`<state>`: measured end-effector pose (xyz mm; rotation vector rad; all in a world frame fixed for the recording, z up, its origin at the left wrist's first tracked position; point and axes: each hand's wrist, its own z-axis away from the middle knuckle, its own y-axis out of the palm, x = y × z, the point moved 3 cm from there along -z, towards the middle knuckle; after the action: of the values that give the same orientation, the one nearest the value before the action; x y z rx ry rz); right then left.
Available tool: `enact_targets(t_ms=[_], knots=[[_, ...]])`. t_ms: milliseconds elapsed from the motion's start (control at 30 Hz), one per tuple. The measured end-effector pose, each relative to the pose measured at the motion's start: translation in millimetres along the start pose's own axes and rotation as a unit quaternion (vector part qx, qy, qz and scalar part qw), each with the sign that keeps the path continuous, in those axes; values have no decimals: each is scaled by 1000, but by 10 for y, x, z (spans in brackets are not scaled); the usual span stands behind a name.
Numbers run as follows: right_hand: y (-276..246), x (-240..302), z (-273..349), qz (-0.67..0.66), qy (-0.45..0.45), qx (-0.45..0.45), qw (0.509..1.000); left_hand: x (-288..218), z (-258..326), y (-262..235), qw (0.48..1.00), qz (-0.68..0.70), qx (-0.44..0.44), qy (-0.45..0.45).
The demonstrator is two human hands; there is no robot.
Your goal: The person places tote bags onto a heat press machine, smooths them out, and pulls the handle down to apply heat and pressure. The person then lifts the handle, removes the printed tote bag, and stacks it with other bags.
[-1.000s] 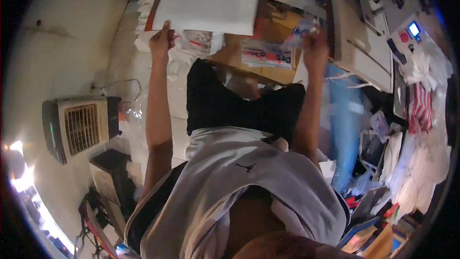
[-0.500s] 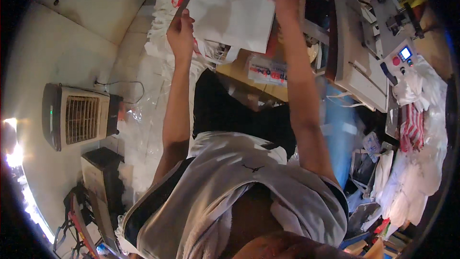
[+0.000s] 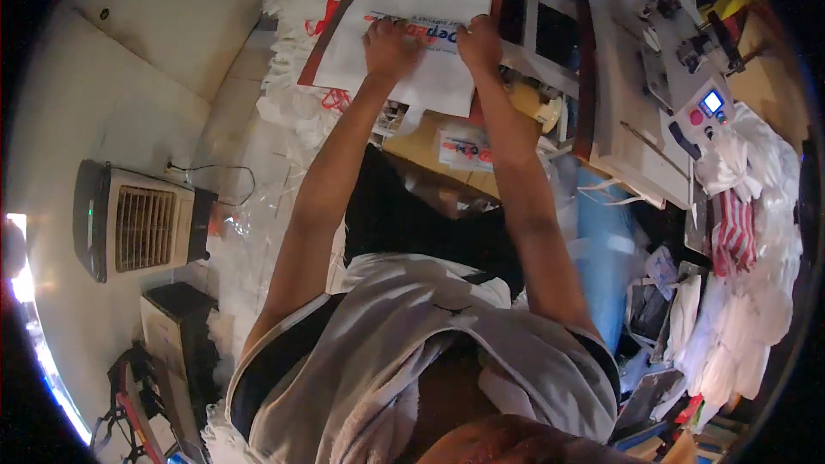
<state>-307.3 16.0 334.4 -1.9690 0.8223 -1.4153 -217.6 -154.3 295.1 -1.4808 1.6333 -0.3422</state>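
Note:
A white, bag-like piece of cloth [image 3: 425, 90] lies flat on a dark red board [image 3: 323, 65] at the top of the view. Over its middle rests a clear film with red and blue print [image 3: 441, 33]. My left hand [image 3: 391, 50] presses on the film's left part, fingers apart. At the film's right edge, my right hand [image 3: 481, 45] has its fingers curled, seemingly pinching that edge; blur hides the exact grip. Below the cloth, another printed film [image 3: 464, 148] sits on a cardboard box [image 3: 419, 139].
To the right stands a press-like machine [image 3: 640, 137] with a lit control box [image 3: 706, 112]. White cloth pieces [image 3: 288, 60] are piled left of the board. A blue drum-shaped thing [image 3: 606, 245] stands right of my legs, an air cooler [image 3: 142, 215] far left.
My right hand has brought the printed film down onto the white cloth. My left hand has left the cloth's left side and moved right onto the film.

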Motion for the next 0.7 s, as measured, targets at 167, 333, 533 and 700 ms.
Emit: enact_targets(t_ms=[167,333,533,700], knots=[[-1174,-526,404,-176,-110,-115,972,56,-13,208,995,-89,23,-34],[-2577,-1308,640,0,-53,-272,961,26,-25,247,992,-121,18,-43],[-3771,-2166,576,293,-83,-420,855,-4,-75,269,989,-128,46,-61],[-3978,-2790,292,474,-59,-227,849,-13,-100,260,984,-150,50,-85]])
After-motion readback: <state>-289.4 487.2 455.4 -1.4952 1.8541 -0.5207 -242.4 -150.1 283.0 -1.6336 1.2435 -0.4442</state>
